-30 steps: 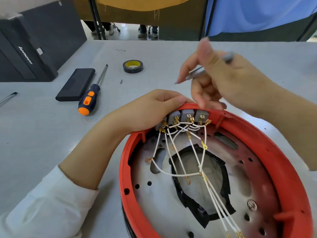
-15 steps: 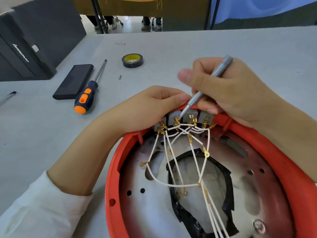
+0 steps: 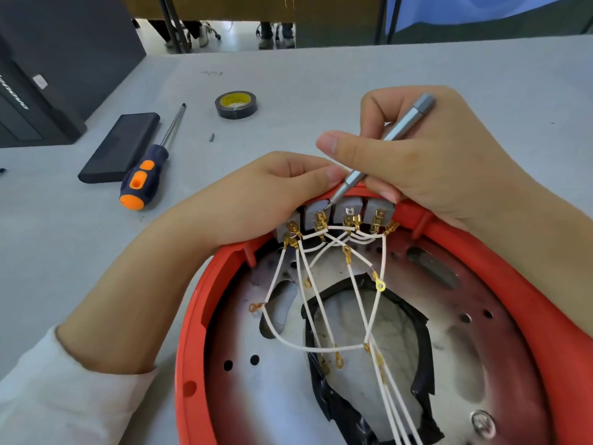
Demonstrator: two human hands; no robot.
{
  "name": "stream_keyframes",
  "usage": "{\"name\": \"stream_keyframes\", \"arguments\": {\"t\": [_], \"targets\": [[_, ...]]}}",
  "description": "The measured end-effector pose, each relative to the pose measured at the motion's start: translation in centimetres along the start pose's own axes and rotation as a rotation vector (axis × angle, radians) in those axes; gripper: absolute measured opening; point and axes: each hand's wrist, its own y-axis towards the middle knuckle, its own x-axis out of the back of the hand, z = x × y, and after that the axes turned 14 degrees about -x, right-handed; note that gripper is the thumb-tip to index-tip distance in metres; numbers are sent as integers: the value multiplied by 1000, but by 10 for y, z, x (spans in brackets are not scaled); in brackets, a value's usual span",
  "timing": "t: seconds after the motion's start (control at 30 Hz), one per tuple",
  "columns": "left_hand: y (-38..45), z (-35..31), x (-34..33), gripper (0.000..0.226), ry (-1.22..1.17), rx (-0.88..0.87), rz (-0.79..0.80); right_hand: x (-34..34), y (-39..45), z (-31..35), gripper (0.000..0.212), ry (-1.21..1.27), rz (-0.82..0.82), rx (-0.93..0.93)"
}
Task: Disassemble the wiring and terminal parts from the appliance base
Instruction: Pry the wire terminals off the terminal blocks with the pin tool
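Head view: right hand grips a slim grey screwdriver, tip at the grey terminal blocks on the red appliance base; left hand curls over the rim beside them. White wires fan down.

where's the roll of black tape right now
The roll of black tape lies flat on the grey table, left of centre in the head view, beyond the left hand and right of the orange-handled screwdriver.

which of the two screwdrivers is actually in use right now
The slim grey screwdriver, gripped by the right hand with its tip at the grey switches. The orange-handled screwdriver lies untouched on the table.
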Motion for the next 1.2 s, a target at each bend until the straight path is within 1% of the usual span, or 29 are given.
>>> {"name": "stream_keyframes", "arguments": {"t": [0.2, 0.37, 0.4, 0.47, 0.53, 0.63, 0.73, 0.8, 0.9, 0.93, 1.0, 1.13, 1.2], "targets": [[0, -2, -1, 30, -14, 12, -5, -1, 0, 1, 41, -54, -36, -6], [1, -7, -3, 32, 17, 12, -20, -1, -1, 3, 40, -120, -49, 17], [1, -8, -4, 35, 42, 6, -23, -2, -1, 3, 39, -137, -51, 25], [1, -9, -4, 48, 94, 2, -33, -1, -1, 3, 40, -147, -52, 38], [1, -10, -4, 55, 130, 10, -38, -1, -2, 3, 41, -117, -40, 47], [1, -8, -2, 47, 172, 15, -29, -1, -1, 2, 42, -53, -5, 46], [1, -5, 0, 44, 191, 25, -23, -2, 1, 0, 42, -69, -6, 44], [1, -6, 0, 41, 149, 14, -7, -2, 1, -1, 42, -98, -21, 48], [0, -4, -1, 26, 20, 3, 8, -1, 1, 0, 42, -104, -46, 50], [0, -4, 0, 23, 9, 2, 10, -1, 1, 0, 42, -100, -46, 49], [1, -2, 0, 21, 23, -3, 12, -1, 0, 1, 42, -110, -44, 46], [1, -1, 0, 26, 16, -7, -1, -1, 1, 1, 41, -151, -58, 36], [0, -1, 0, 23, 38, -2, 1, -2, 1, 1, 39, -176, -72, 32]]}}
